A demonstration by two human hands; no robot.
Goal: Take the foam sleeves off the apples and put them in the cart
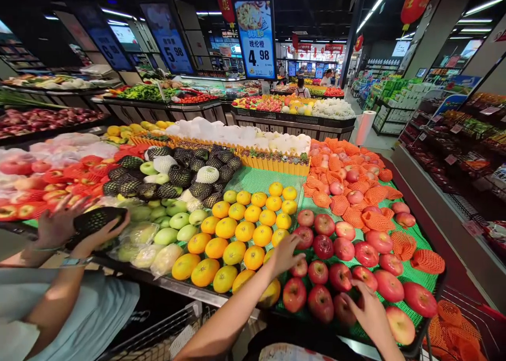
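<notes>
Nearest: right hand (pixel 371 313), well right of the orange pile (pixel 245 232), fingers laid on one dark red apple (pixel 343 308) at the front rim. Whether they clamp it cannot be told.
Left hand (pixel 286 253): at the pile's right edge, open, fingers spread and holding nothing, over the seam between the oranges and the red apples (pixel 343 247).
Oranges: some two dozen, loose, on green matting.
Red apples: about twenty, right of the pile. Loose orange foam nets (pixel 425 261) lie among and beyond them.
Green apples (pixel 174 221): left of the pile, several bagged in clear film.
Second person: left of the pile, two hands (pixel 59 224) about one dark netted fruit (pixel 95 220).
Yellow picket divider (pixel 276 163): behind the pile.
Price boards: two overhead, far behind the pile, reading 4.98 (pixel 256 37) and 5.98 (pixel 169 37).
Wire trolley (pixel 158 334): below the pile's front edge.
</notes>
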